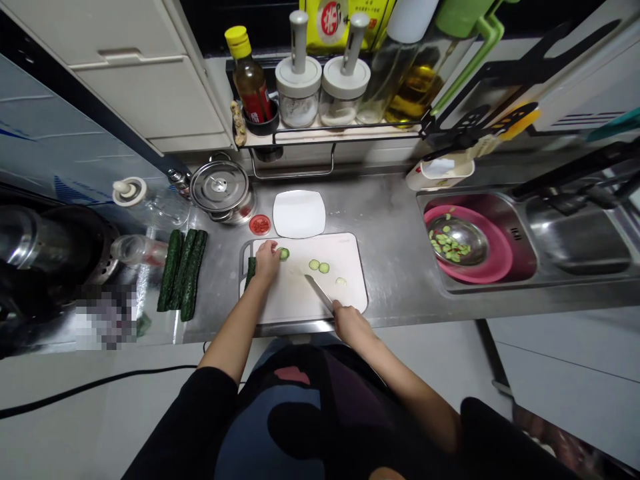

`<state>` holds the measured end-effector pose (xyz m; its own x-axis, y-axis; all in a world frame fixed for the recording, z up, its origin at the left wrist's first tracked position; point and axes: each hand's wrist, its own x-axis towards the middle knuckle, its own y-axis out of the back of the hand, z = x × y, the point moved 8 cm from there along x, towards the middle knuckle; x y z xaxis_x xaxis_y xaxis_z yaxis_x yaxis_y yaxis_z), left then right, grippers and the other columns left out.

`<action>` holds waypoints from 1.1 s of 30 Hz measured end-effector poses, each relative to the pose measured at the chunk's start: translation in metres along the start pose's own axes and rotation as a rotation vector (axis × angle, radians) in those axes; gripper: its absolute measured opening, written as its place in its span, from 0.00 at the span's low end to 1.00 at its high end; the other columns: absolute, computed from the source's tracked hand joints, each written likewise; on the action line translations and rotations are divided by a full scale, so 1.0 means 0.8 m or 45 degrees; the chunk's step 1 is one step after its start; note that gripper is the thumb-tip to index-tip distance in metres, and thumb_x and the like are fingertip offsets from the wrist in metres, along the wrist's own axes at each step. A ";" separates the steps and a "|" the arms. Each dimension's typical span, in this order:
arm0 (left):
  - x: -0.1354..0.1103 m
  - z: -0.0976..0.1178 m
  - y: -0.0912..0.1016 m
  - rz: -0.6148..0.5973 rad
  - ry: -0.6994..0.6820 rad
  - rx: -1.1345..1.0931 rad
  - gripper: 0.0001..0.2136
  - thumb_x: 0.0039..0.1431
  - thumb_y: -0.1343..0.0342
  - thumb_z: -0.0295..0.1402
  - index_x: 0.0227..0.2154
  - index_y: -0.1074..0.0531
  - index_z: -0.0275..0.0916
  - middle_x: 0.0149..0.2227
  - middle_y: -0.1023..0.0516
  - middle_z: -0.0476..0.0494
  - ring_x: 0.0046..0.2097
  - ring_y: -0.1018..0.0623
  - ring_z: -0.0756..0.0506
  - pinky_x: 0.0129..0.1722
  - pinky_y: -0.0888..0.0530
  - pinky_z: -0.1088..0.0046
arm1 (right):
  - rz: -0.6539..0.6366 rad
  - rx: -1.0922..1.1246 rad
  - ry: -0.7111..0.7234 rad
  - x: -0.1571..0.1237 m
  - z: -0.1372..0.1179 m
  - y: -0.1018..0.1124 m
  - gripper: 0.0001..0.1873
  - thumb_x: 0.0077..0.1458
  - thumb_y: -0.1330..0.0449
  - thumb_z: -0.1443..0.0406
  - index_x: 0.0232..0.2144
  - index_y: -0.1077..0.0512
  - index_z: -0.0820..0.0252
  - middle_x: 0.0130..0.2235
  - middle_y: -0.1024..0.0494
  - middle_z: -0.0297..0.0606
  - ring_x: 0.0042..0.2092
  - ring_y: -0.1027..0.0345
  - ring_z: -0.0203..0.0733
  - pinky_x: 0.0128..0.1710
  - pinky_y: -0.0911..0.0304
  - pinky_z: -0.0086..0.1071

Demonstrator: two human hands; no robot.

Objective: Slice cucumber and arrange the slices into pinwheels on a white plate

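Observation:
My right hand (351, 325) is wrapped round the handle of a kitchen knife (319, 291), its blade pointing up and left over the white cutting board (300, 308). At the board's upper left, my left hand (269, 262) is closed, its fingertips pinching a cut piece of cucumber (284, 254) whose pale face looks right. Two round cucumber slices (319, 267) lie touching in the middle of the board. A paler end slice (341, 281) rests to their right. Partly hidden by my left wrist, a dark green length of cucumber (251, 268) is at the board's left edge.
Behind the board stand a white plate (299, 213), a small red dish (259, 225) and a lidded steel pot (220, 187). Several whole cucumbers (183, 273) lie left. In the sink, a pink basin (500, 250) holds a metal bowl (475, 237) with green slices. A condiment shelf (345, 133) hangs above.

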<state>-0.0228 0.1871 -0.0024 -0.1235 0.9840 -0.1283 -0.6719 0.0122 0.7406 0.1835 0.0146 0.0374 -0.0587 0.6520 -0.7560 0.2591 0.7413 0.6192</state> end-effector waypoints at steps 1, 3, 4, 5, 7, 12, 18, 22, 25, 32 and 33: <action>-0.003 0.005 0.001 0.047 -0.066 0.021 0.08 0.51 0.47 0.24 0.35 0.29 0.38 0.37 0.25 0.43 0.39 0.26 0.45 0.45 0.31 0.67 | 0.000 0.001 -0.002 0.000 0.001 0.000 0.19 0.55 0.53 0.77 0.47 0.36 0.63 0.37 0.23 0.48 0.42 0.28 0.45 0.34 0.43 0.30; -0.012 0.020 -0.009 0.050 -0.218 0.044 0.08 0.53 0.48 0.24 0.36 0.29 0.38 0.40 0.26 0.41 0.44 0.28 0.44 0.48 0.32 0.65 | 0.004 0.004 -0.021 -0.001 0.004 0.000 0.18 0.56 0.53 0.77 0.47 0.36 0.63 0.37 0.23 0.48 0.42 0.28 0.45 0.34 0.43 0.30; -0.018 0.028 -0.021 -0.024 -0.290 0.049 0.08 0.53 0.48 0.24 0.35 0.28 0.39 0.39 0.26 0.42 0.45 0.28 0.43 0.48 0.32 0.65 | 0.005 0.006 -0.037 -0.001 0.006 0.000 0.17 0.56 0.53 0.77 0.47 0.36 0.63 0.37 0.23 0.48 0.42 0.28 0.45 0.34 0.43 0.30; -0.025 0.038 -0.039 -0.150 -0.364 0.053 0.08 0.53 0.47 0.25 0.35 0.28 0.39 0.38 0.27 0.42 0.45 0.28 0.43 0.48 0.32 0.65 | 0.006 0.009 -0.054 -0.001 0.008 0.000 0.17 0.56 0.53 0.76 0.46 0.36 0.63 0.37 0.23 0.48 0.42 0.28 0.45 0.33 0.43 0.29; -0.038 0.054 -0.072 -0.395 -0.475 0.078 0.08 0.51 0.44 0.26 0.35 0.27 0.40 0.38 0.27 0.43 0.45 0.29 0.43 0.49 0.32 0.64 | 0.010 0.011 -0.089 -0.002 0.013 0.000 0.16 0.57 0.54 0.76 0.46 0.36 0.63 0.37 0.23 0.49 0.42 0.28 0.45 0.33 0.43 0.29; -0.045 0.063 -0.106 -0.522 -0.428 0.158 0.09 0.49 0.41 0.29 0.36 0.27 0.41 0.39 0.30 0.42 0.46 0.30 0.41 0.48 0.32 0.62 | 0.012 0.020 -0.124 -0.004 0.021 0.001 0.16 0.57 0.54 0.76 0.46 0.37 0.63 0.37 0.24 0.49 0.42 0.28 0.45 0.33 0.43 0.29; -0.044 0.067 -0.108 -0.548 -0.400 0.230 0.05 0.47 0.41 0.26 0.29 0.28 0.40 0.37 0.29 0.44 0.44 0.29 0.41 0.46 0.32 0.64 | -0.001 0.021 -0.157 -0.006 0.024 0.001 0.15 0.57 0.53 0.76 0.45 0.37 0.62 0.37 0.24 0.49 0.42 0.28 0.45 0.33 0.43 0.29; -0.052 0.069 -0.105 -0.579 -0.396 0.261 0.08 0.50 0.43 0.25 0.34 0.28 0.40 0.35 0.28 0.44 0.42 0.28 0.42 0.44 0.32 0.66 | 0.007 0.017 -0.143 -0.006 0.023 0.002 0.15 0.56 0.54 0.76 0.45 0.37 0.63 0.37 0.24 0.50 0.42 0.28 0.46 0.32 0.44 0.29; -0.054 0.068 -0.100 -0.518 -0.353 0.261 0.13 0.49 0.41 0.29 0.40 0.29 0.40 0.38 0.28 0.42 0.44 0.28 0.41 0.45 0.32 0.66 | 0.017 0.020 -0.132 -0.006 0.021 0.004 0.15 0.57 0.54 0.76 0.44 0.37 0.63 0.37 0.23 0.50 0.41 0.28 0.45 0.32 0.44 0.29; -0.050 0.073 -0.104 -0.544 -0.242 0.297 0.03 0.48 0.41 0.28 0.28 0.28 0.40 0.39 0.29 0.42 0.45 0.29 0.41 0.43 0.32 0.67 | 0.027 -0.003 -0.130 -0.008 0.021 0.007 0.14 0.57 0.54 0.76 0.44 0.37 0.64 0.37 0.23 0.50 0.41 0.28 0.45 0.33 0.45 0.30; -0.051 0.075 -0.104 -0.552 -0.241 0.304 0.03 0.47 0.41 0.28 0.27 0.28 0.39 0.39 0.28 0.42 0.44 0.29 0.41 0.43 0.32 0.68 | 0.031 -0.003 -0.128 -0.008 0.021 0.007 0.14 0.57 0.54 0.76 0.44 0.37 0.64 0.37 0.23 0.50 0.41 0.28 0.45 0.33 0.45 0.30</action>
<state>0.0821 0.1568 -0.0194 0.2777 0.8941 -0.3513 -0.4443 0.4437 0.7782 0.2013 0.0120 0.0426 0.0448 0.6503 -0.7583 0.2573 0.7260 0.6378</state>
